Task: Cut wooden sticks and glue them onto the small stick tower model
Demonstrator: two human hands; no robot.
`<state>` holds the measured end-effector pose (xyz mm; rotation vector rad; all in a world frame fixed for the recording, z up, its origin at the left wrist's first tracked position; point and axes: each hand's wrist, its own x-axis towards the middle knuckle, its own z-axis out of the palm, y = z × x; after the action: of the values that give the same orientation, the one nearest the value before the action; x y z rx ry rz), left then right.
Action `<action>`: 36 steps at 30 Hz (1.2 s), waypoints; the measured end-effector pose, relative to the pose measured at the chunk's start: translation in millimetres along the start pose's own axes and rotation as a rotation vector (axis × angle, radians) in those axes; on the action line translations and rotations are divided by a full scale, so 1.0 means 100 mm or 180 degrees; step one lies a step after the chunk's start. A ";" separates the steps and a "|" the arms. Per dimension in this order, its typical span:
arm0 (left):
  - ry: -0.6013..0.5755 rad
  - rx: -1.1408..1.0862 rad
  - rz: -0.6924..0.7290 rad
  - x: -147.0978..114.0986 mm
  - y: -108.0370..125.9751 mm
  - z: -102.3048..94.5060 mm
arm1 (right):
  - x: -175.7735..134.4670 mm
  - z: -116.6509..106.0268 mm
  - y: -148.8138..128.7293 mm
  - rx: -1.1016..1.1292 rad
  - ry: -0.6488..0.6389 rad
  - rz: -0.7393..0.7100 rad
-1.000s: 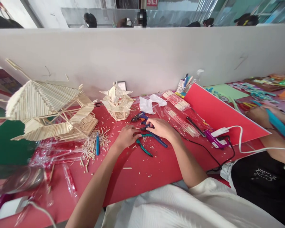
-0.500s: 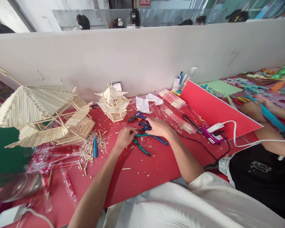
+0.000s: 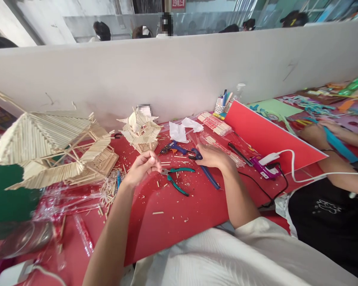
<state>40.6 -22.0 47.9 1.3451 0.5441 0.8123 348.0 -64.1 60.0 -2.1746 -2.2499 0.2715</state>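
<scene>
My right hand point(image 3: 215, 156) grips a pair of blue-handled pliers point(image 3: 209, 177) near the black jaws, one handle pointing toward me on the red table. My left hand point(image 3: 143, 167) is raised a little, thumb and fingertips pressed together; anything between them is too small to make out. Just right of it, green-handled pliers point(image 3: 181, 170) lie with their handles spread. Beyond both hands rests a blue glue gun point(image 3: 177, 147). Short cut sticks point(image 3: 170, 163) lie between the tools. Behind my left hand stands a small pavilion model of wooden sticks point(image 3: 141, 133).
A larger stick pavilion point(image 3: 47, 135) fills the left, beside offcuts point(image 3: 107, 194) and plastic wrapping point(image 3: 65, 200). Bundled sticks point(image 3: 214, 123), a red board point(image 3: 265, 135) and a purple power strip point(image 3: 265, 169) with cables lie right. A neighbour's arm point(image 3: 343, 174) is at far right.
My right hand has shifted the blue-handled pliers to the right, away from the green-handled pair. My left hand has moved left and lifted off the green-handled pliers, uncovering their jaws.
</scene>
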 end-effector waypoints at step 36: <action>0.0438 0.3726 0.0028 0.07 -0.08 0.46 | -0.10 0.12 -0.75 0.0142 0.0769 -0.1781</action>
<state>81.2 -45.6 48.9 2.3495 1.2253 0.5779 272.3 -77.7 58.7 -1.3794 -2.5411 0.0461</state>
